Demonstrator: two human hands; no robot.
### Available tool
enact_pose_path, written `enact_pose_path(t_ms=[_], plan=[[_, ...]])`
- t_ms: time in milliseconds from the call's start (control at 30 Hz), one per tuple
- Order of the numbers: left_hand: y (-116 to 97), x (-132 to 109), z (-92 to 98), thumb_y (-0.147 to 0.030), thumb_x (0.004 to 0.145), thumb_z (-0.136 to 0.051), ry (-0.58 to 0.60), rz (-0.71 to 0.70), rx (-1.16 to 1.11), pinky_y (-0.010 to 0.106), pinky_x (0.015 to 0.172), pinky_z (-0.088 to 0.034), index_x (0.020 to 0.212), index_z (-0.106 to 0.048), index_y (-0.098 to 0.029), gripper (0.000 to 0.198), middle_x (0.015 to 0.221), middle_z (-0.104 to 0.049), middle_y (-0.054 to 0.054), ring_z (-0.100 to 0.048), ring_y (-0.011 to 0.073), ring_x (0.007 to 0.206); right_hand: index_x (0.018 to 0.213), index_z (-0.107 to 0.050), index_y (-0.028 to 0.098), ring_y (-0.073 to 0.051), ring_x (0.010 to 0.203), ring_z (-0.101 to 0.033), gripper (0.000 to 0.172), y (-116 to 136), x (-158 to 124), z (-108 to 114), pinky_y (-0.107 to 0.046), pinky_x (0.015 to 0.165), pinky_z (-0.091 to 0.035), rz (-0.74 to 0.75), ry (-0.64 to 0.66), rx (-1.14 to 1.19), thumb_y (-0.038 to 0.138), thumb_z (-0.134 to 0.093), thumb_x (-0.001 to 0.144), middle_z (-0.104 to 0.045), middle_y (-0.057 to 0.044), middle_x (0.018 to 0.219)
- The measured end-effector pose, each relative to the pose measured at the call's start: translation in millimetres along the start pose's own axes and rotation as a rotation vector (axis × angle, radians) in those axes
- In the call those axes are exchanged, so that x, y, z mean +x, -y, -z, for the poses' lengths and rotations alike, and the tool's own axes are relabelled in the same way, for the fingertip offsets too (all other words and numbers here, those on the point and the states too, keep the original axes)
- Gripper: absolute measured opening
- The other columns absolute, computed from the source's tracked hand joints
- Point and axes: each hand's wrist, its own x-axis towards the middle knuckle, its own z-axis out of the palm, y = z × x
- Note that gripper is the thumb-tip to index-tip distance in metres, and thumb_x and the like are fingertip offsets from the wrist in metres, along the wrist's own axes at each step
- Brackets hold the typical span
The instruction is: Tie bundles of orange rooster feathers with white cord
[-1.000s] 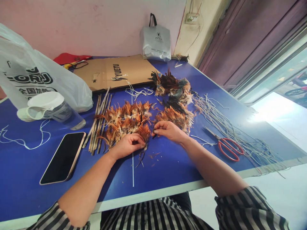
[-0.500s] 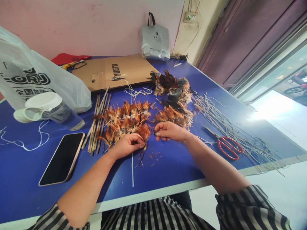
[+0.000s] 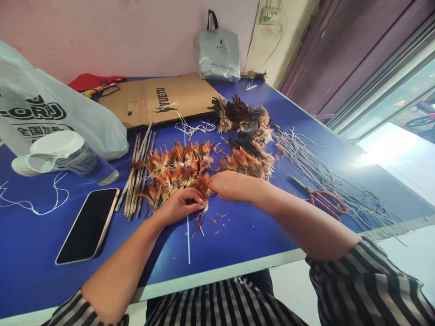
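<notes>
My left hand (image 3: 180, 204) is curled shut on a small bunch of orange-brown feathers (image 3: 203, 186) at the near edge of a feather pile (image 3: 175, 167) on the blue table (image 3: 238, 235). My right hand (image 3: 229, 185) is closed beside it, its fingertips pressed against the same bunch; what they pinch is hidden. A second pile of orange and dark feathers (image 3: 249, 160) lies just behind my right hand. A thin white string (image 3: 188, 240) runs from my left hand toward the table's front edge.
Thin sticks (image 3: 139, 174) lie left of the feathers, a phone (image 3: 88, 224) further left. Red scissors (image 3: 322, 201) and loose white strings (image 3: 316, 167) lie on the right. Cardboard (image 3: 163, 99), a plastic bag (image 3: 50, 113), a lidded cup (image 3: 64, 156) and a grey bag (image 3: 217, 52) stand behind.
My right hand has moved left to meet the feather bunch held by my left hand. The left hand has stayed in place.
</notes>
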Motion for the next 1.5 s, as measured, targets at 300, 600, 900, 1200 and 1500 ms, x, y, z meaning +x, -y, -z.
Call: enact_pose_path(t_ms=[300,600,900,1200,1500], plan=[[0,0,-1.4,-0.026,0.072,-0.066,-0.007,0.009,-0.030,0.025,0.070,-0.046,0.072,-0.070,-0.014,0.013,0.080,-0.062,0.006,-0.058,0.0128,0.074,0.089,-0.067,0.010,-0.025,0.087,-0.063,0.021,18,8,0,-0.030,0.069,-0.045,0.044,-0.120,-0.152,0.015,-0.046,0.086,-0.067,-0.013,0.090],[-2,1,-2.4,-0.025,0.074,-0.064,-0.002,-0.025,-0.007,0.023,0.066,-0.046,0.072,-0.068,-0.012,0.014,0.075,-0.060,0.004,-0.057,0.0119,0.071,0.087,-0.066,0.010,-0.022,0.086,-0.061,0.016,23,20,-12,-0.032,0.073,-0.043,0.173,-0.146,-0.118,0.013,-0.050,0.084,-0.066,-0.012,0.090],[4,-1,-0.3,-0.025,0.076,-0.063,0.007,-0.019,0.007,0.025,0.072,-0.047,0.077,-0.069,-0.015,0.012,0.081,-0.062,0.005,-0.059,0.0131,0.077,0.083,-0.066,0.012,-0.015,0.085,-0.058,0.016,-7,15,-30,-0.027,0.077,-0.045,0.318,-0.285,0.289,0.007,-0.052,0.078,-0.065,-0.006,0.085],[0,0,-0.2,-0.027,0.076,-0.063,0.015,-0.032,0.068,0.026,0.074,-0.046,0.076,-0.070,-0.016,0.013,0.084,-0.062,0.005,-0.059,0.0129,0.078,0.083,-0.066,0.016,-0.013,0.084,-0.057,0.013,4,-13,-56,-0.027,0.078,-0.045,0.039,-0.762,0.591,0.011,-0.055,0.076,-0.062,-0.005,0.086],[-7,0,0.5,-0.028,0.076,-0.063,0.010,-0.040,0.101,0.027,0.076,-0.045,0.074,-0.069,-0.016,0.014,0.081,-0.063,0.005,-0.059,0.0134,0.077,0.090,-0.064,0.014,-0.012,0.082,-0.061,0.020,6,-2,-71,-0.025,0.076,-0.047,-0.120,-0.708,1.083,0.012,-0.051,0.075,-0.066,-0.005,0.093]])
